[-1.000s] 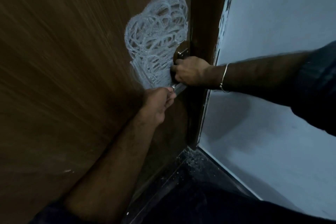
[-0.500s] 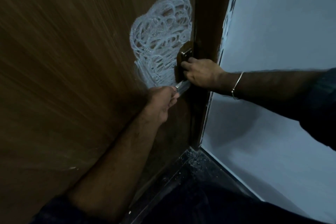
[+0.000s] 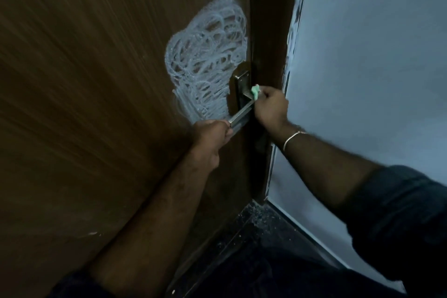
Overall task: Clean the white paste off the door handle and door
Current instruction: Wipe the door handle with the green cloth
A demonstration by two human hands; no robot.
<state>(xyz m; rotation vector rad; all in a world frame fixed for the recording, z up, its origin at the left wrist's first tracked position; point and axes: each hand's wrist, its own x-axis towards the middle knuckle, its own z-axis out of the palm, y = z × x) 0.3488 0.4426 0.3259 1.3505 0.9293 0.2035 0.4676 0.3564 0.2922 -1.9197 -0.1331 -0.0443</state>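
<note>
White paste [image 3: 205,60] scribbled across door [image 3: 96,104], uncleaned. Left hand [image 3: 210,136] clamped on door handle [image 3: 242,111] end, steadying lever. Right hand [image 3: 271,106] pinches green cloth [image 3: 255,91] at handle base; best rubbed outward, firmly.

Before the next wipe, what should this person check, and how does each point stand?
1. Left hand grips the lever: ok.
2. Right hand pinches the green cloth: ok.
3. Cloth touching the handle plate: ok.
4. Lever free of paste: cannot tell, dim light.
5. Door free of paste: not ok, white swirls remain beside the plate.
</note>
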